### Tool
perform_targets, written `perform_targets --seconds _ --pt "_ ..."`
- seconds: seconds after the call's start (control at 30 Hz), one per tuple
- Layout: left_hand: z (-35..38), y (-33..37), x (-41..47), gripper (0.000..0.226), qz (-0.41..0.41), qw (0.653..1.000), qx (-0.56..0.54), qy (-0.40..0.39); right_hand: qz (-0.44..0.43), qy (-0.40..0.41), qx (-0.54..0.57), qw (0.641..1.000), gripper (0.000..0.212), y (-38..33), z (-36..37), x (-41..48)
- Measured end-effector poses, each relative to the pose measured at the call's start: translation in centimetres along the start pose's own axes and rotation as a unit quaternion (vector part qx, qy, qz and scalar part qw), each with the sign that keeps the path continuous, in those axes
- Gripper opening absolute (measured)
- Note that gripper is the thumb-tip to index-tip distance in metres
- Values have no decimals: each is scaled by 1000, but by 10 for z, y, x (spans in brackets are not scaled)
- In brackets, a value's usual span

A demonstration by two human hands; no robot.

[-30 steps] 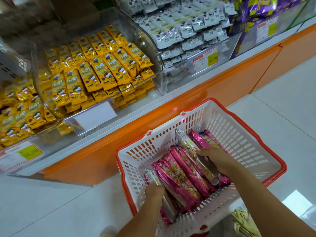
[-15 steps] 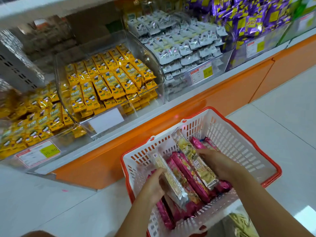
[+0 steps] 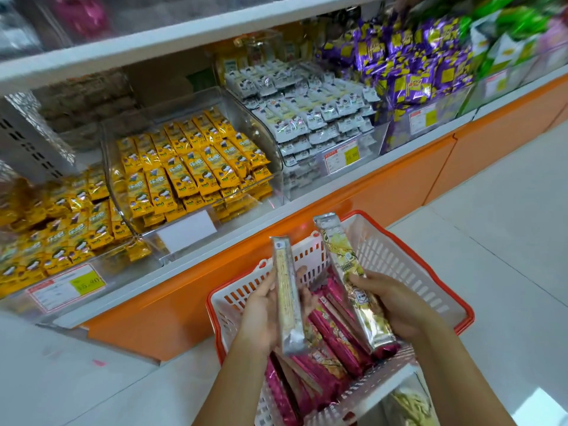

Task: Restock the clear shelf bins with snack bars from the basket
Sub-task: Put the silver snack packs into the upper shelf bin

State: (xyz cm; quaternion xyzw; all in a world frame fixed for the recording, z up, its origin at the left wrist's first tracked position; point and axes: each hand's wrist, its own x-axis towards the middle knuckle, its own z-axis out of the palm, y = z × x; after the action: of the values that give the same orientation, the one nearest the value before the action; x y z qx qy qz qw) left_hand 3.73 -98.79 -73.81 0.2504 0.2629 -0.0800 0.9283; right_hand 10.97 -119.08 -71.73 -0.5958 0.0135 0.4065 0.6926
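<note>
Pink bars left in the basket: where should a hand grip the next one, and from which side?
From above: the basket walls block the sides. The pink bars lie flat, packed side by side and overlapping, so probably pinch the topmost one across its narrow width near the middle.

Two pale bars held above the basket, stocked bins behind.
The left hand (image 3: 264, 312) holds a cream bar (image 3: 287, 293) with silver ends nearly upright. The right hand (image 3: 396, 305) grips a gold bar (image 3: 347, 272), its top leaning left. Both bars are over the white, red-rimmed basket (image 3: 396, 259), where pink bars (image 3: 335, 339) lie stacked lengthwise. On the shelf, the yellow bin (image 3: 261, 130) holds neat rows of yellow packs. Beside it on the right, the white bin (image 3: 307, 167) holds white packs.
</note>
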Motion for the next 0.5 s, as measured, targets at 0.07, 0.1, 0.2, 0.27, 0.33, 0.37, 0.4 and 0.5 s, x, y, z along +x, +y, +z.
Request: perform_targets --seconds 0.07,0.1,0.2,0.27,0.33,0.37,0.4,0.5 --pt "7 2 -6 44 -15 996 87 8 -17 1 11 1000 33 -8 4 -4" --pt "10 2 -8 38 -19 990 137 14 -27 2 10 1000 36 -11 6 -6" --pt "22 3 -11 26 -8 967 251 49 -63 42 -30 997 71 -17 14 -6" --pt "27 5 -14 31 6 963 266 47 -65 61 -47 995 84 -16 22 -8" --pt "32 7 -19 41 -1 969 248 19 -72 62 -56 994 84 -14 32 -13" --pt "32 7 -21 43 -2 971 239 14 -80 64 -63 993 84 -12 36 -14" --pt "33 8 -24 43 -4 972 234 16 -87 75 -74 991 84 -11 38 -13" --pt "34 8 -27 31 10 967 253 41 -92 93 -66 989 55 -16 45 -17"
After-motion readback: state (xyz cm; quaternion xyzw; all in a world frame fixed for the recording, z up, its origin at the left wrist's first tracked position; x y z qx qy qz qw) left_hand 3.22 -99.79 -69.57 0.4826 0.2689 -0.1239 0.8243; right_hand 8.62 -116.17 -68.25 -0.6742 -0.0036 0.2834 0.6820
